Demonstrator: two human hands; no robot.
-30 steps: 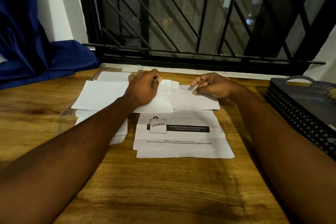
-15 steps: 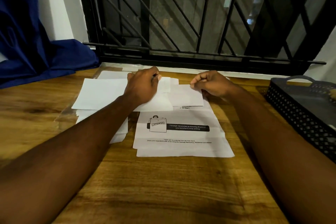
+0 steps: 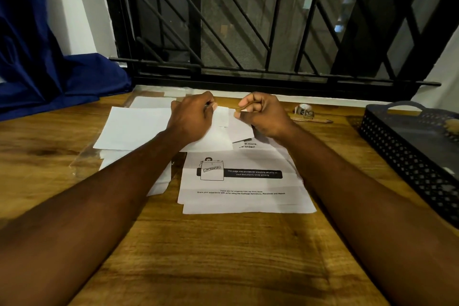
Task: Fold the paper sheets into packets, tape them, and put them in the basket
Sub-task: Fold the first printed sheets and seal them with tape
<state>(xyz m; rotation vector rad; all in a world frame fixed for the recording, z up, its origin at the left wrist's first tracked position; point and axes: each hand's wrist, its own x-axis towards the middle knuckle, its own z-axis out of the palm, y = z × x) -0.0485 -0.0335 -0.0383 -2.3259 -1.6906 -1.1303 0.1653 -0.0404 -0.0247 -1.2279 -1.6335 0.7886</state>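
White sheet point(image 3: 221, 135), half-folded, lies on the paper stack at the far side of the wooden table point(image 3: 223, 256), so the folding step is in hand. Left hand point(image 3: 192, 118) curls its fingers on the sheet's far edge, pinning it. Right hand point(image 3: 264, 115) pinches the flap, thumb to forefinger. Next, likely: flatten that crease, then reach for the tape roll point(image 3: 305, 112) nearby. Basket point(image 3: 397, 156) waits far right.

2 hands: left hand point(image 3: 191, 119), right hand point(image 3: 263, 114). 1 basket point(image 3: 397, 151). 1 tape roll point(image 3: 305, 110). 1 printed sheet point(image 3: 238, 181). 1 small folded paper point(image 3: 239, 129). Blank sheets point(image 3: 131, 126) overlap, exact no. unclear. 1 blue cloth point(image 3: 49, 69). 1 table point(image 3: 223, 256).
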